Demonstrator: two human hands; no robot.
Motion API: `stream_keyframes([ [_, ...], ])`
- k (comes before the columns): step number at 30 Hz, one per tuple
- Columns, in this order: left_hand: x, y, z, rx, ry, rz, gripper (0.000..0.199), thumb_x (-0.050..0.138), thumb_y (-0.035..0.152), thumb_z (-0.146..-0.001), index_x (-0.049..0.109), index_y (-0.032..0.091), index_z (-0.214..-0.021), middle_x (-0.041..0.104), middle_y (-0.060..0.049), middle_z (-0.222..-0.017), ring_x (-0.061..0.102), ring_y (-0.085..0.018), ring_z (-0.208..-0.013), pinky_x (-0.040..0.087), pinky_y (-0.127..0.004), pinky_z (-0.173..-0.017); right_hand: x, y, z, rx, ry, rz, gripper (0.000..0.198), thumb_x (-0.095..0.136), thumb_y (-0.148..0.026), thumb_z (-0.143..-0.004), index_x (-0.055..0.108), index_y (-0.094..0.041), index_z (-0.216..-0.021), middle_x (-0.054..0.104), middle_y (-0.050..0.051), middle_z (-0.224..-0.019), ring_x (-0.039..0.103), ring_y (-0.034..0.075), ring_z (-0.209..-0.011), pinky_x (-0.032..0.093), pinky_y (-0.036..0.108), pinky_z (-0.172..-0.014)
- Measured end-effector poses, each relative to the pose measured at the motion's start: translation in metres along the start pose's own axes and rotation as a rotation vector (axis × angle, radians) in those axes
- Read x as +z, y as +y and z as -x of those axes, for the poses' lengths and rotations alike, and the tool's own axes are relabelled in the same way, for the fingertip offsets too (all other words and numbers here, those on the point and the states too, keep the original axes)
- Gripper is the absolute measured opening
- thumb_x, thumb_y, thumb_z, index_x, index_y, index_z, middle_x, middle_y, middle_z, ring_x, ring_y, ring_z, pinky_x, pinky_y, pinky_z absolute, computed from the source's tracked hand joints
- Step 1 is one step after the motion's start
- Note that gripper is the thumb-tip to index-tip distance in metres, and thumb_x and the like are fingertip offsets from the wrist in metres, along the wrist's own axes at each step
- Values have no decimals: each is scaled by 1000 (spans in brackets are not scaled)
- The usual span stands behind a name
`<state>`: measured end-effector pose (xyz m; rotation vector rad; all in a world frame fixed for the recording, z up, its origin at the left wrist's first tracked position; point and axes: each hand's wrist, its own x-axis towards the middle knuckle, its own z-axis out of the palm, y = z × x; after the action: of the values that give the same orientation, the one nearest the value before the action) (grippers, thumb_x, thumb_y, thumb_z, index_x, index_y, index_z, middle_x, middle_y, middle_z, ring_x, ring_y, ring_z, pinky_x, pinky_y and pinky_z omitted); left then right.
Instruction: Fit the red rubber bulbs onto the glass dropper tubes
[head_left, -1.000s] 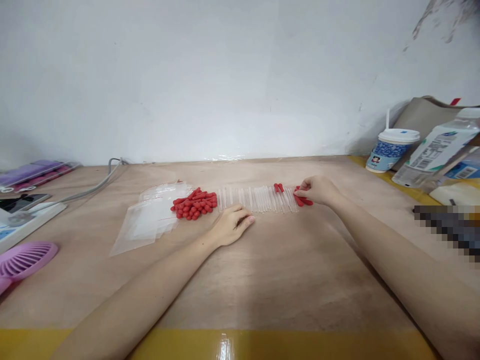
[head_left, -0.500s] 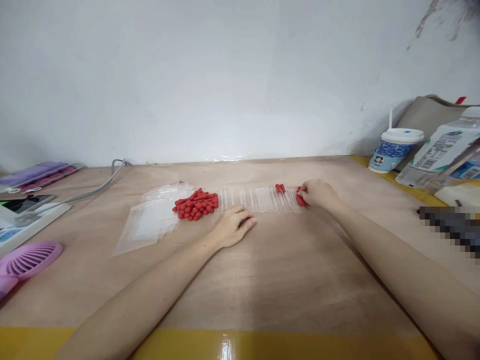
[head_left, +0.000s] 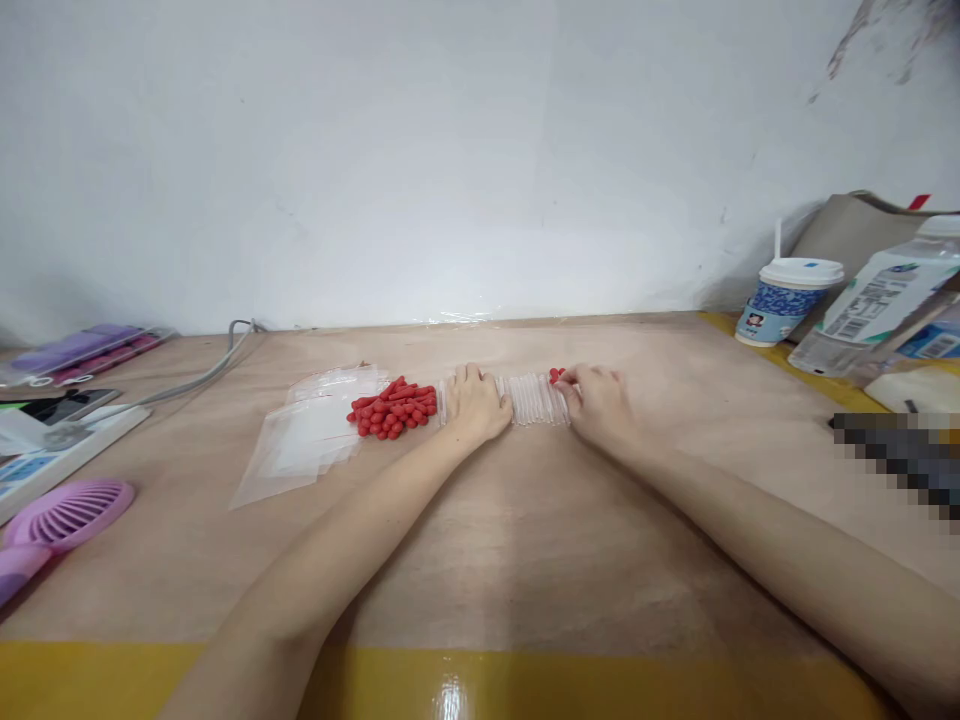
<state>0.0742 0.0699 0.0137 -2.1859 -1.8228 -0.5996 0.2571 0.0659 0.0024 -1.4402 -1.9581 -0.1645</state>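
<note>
A row of thin clear tubes (head_left: 534,400) lies side by side on the table. My left hand (head_left: 474,403) rests flat over the left part of this row, fingers stretched forward. At the row's right end is my right hand (head_left: 600,405), its fingers curled and the thumb close to the last tubes; what they hold, if anything, is hidden. Small red rubber bulbs (head_left: 556,375) show just behind the right fingertips. A heap of red rubber bulbs (head_left: 394,410) sits left of my left hand, partly beside clear plastic bags (head_left: 300,440) spread in an overlapping stack.
On the left are a pink fan (head_left: 71,515), a white power strip (head_left: 82,450) with a grey cable (head_left: 202,378), and a purple pack (head_left: 82,350). On the right stand a paper cup (head_left: 787,305) and a plastic bottle (head_left: 862,320). A wall (head_left: 480,160) closes the back.
My left hand has moved forward onto the tubes and flattened. My right hand has moved left, from the red bulbs at the right to the row's end. The visible row is shorter.
</note>
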Motion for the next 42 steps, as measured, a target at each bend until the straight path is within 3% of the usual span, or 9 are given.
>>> stream_keyframes([
  [4, 3, 10, -11, -30, -31, -35, 27, 50, 29, -74, 60, 5, -82, 50, -21, -100, 41, -35, -98, 30, -47, -84, 10, -8, 21, -206, 62, -27, 17, 43, -28, -87, 54, -19, -78, 65, 5, -80, 54, 22, -81, 31, 36, -77],
  [11, 12, 17, -21, -90, -92, -12, 17, 52, 17, -71, 61, 3, -76, 52, -24, -96, 40, -36, -97, 27, -50, -83, 13, -4, 25, -263, 107, -47, 18, 45, -27, -86, 59, -18, -94, 64, 8, -85, 52, 24, -85, 34, 36, -76],
  [15, 9, 17, -22, -98, -100, 4, 18, 48, 18, -76, 59, 3, -77, 51, -23, -94, 42, -34, -96, 32, -47, -80, 14, -2, 25, -293, 119, -73, 21, 44, -26, -86, 62, -17, -92, 61, 8, -81, 51, 22, -78, 38, 35, -75],
  [18, -4, 10, -10, -8, -98, 48, 22, 40, 23, -83, 56, 7, -83, 51, -19, -95, 44, -31, -94, 36, -42, -78, 12, -1, 25, -267, 108, -121, 21, 43, -25, -86, 62, -18, -90, 60, 8, -82, 52, 22, -77, 40, 34, -71],
  [23, -22, -27, 31, 268, -149, 252, 21, 29, 26, -90, 46, 15, -92, 53, -7, -82, 50, -18, -67, 41, -31, -61, 8, -4, 26, -205, 37, -249, 17, 41, -23, -87, 57, -19, -91, 61, 6, -85, 56, 20, -78, 42, 30, -67],
  [27, -19, -52, 53, 352, -134, 340, 21, 30, 17, -89, 45, 19, -103, 56, -5, -92, 55, -17, -81, 44, -29, -69, 9, -8, 29, -277, -77, -302, 17, 41, -27, -88, 56, -20, -93, 64, 3, -85, 59, 17, -73, 43, 29, -64],
  [34, -15, -52, 53, 471, -90, 460, 26, 30, 14, -90, 49, 18, -107, 56, -7, -99, 56, -16, -88, 46, -28, -77, 10, -11, 30, -337, -143, -381, 23, 43, -31, -88, 58, -21, -102, 66, 5, -93, 61, 16, -80, 48, 29, -70],
  [42, -15, -51, 53, 504, -117, 466, 28, 31, 13, -90, 48, 19, -110, 56, -7, -102, 56, -16, -89, 47, -28, -78, 6, -15, 30, -395, -146, -428, 22, 42, -28, -88, 60, -21, -99, 65, 5, -89, 60, 16, -78, 49, 29, -68],
])
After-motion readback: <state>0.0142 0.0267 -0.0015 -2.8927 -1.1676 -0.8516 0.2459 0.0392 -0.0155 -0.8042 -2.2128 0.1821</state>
